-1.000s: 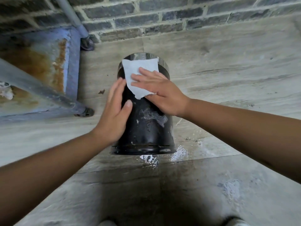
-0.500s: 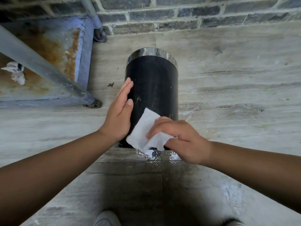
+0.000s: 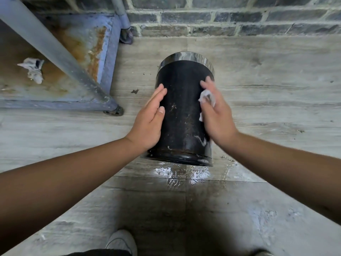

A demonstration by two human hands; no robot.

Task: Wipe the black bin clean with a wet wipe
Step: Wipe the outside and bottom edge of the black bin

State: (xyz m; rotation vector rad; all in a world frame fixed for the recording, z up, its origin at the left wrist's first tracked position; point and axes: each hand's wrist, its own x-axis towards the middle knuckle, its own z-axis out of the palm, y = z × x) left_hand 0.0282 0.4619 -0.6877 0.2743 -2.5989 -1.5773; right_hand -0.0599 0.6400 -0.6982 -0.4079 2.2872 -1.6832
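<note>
The black bin (image 3: pixel 181 111) is a cylinder with a shiny metal rim, lying tipped on the tiled floor with its base toward me. My left hand (image 3: pixel 150 119) rests flat and open against the bin's left side. My right hand (image 3: pixel 215 115) presses a crumpled white wet wipe (image 3: pixel 206 97) against the bin's right side; most of the wipe is hidden under the fingers. Pale smears show on the bin's lower right part.
A rusty blue metal frame (image 3: pixel 108 56) with grey legs stands at the left, with a crumpled rag (image 3: pixel 33 70) on it. A brick wall (image 3: pixel 221 19) runs behind the bin. A wet patch (image 3: pixel 184 174) lies on the floor below the base. My shoe (image 3: pixel 121 241) shows at the bottom.
My right hand carried the wipe from the bin's top down to its base, then round to the right side, where the wipe is now bunched. My left hand stayed on the left side.
</note>
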